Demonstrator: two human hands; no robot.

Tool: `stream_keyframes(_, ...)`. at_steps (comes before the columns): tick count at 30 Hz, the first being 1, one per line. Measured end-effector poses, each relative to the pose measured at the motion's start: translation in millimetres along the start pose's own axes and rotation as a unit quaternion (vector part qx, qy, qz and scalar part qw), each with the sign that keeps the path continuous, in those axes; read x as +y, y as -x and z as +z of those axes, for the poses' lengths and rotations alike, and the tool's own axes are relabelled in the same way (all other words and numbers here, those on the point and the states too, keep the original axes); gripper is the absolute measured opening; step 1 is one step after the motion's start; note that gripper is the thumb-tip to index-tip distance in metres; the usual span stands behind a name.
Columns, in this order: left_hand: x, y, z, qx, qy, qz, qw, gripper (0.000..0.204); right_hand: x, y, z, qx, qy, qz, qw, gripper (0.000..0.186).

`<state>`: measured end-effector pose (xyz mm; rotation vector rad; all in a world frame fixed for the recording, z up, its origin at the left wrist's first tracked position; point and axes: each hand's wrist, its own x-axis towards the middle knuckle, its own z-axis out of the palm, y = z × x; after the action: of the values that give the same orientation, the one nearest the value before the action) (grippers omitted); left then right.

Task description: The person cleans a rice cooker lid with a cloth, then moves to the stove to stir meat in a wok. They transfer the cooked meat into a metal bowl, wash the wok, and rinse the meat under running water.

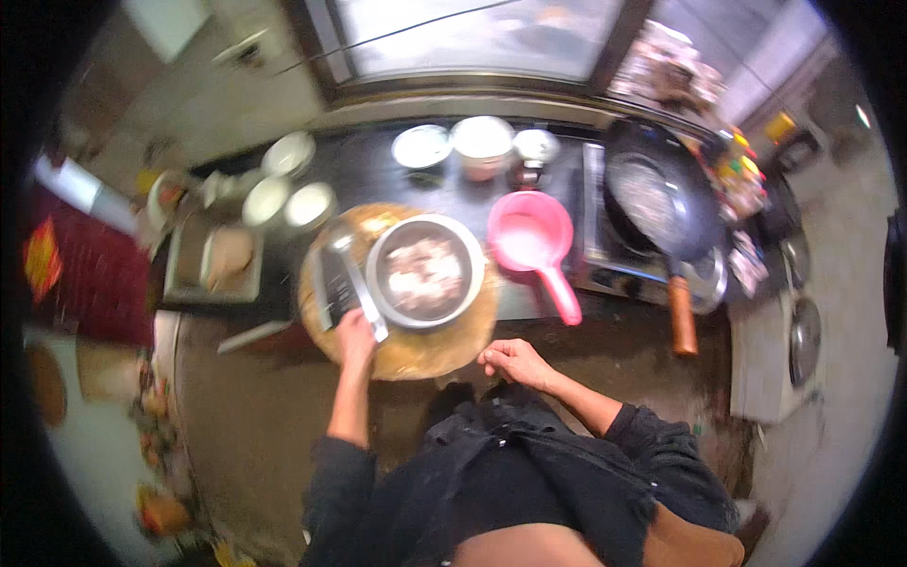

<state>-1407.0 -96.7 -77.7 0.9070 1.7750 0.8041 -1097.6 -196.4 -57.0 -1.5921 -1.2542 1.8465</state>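
Clutching a cleaver (337, 282) in the left hand (355, 335), left of the metal pot (476, 269) of meat (423, 274) at frame center, with right hand (517, 364) loosely curled, below right.

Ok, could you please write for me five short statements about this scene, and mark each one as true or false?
1. The metal pot stands on the round wooden board. True.
2. The pink scoop is to the right of the pot. True.
3. The pot is empty. False: it holds pale, pinkish pieces that look like meat.
4. Both hands are inside the pot. False: the left hand is at the near end of a flat metal tool, and the right hand is near the board's lower right edge.
5. The dark wok has a brown handle. True.
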Motion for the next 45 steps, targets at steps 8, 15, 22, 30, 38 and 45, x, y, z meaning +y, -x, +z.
stream_keyframes(8, 117.3, 108.3, 112.8, -0.254, -0.114, 0.215, 0.936, 0.023, 89.2, 127.1, -151.5, 0.379, -0.380, -0.030, 0.843, 0.038)
stream_keyframes(15, 166.4, 226.6, 331.9, -0.655, 0.175, -0.157, 0.718, 0.040, 38.0, 141.4, -204.9, 0.197, -0.499, -0.172, 0.826, 0.061)
stream_keyframes(22, 153.7, 251.2, 375.9, -0.528, 0.295, -0.257, 0.754, 0.013, 58.3, 122.6, -224.6, 0.071, -0.557, -0.184, 0.807, 0.061)
stream_keyframes(30, 146.1, 241.3, 290.3, -0.617, 0.183, -0.183, 0.743, 0.023, 52.6, 85.2, -147.0, 0.153, -0.536, -0.208, 0.804, 0.047)
stream_keyframes(38, 92.8, 157.9, 72.7, -0.433, 0.293, -0.107, 0.846, 0.029, -14.0, 3.3, -9.0, -0.062, -0.501, -0.096, 0.858, 0.023)
stream_keyframes(45, -34.5, 120.2, -190.5, -0.125, 0.457, -0.089, 0.876, 0.017, -109.6, -69.7, 195.5, -0.189, -0.229, -0.075, 0.952, 0.027)
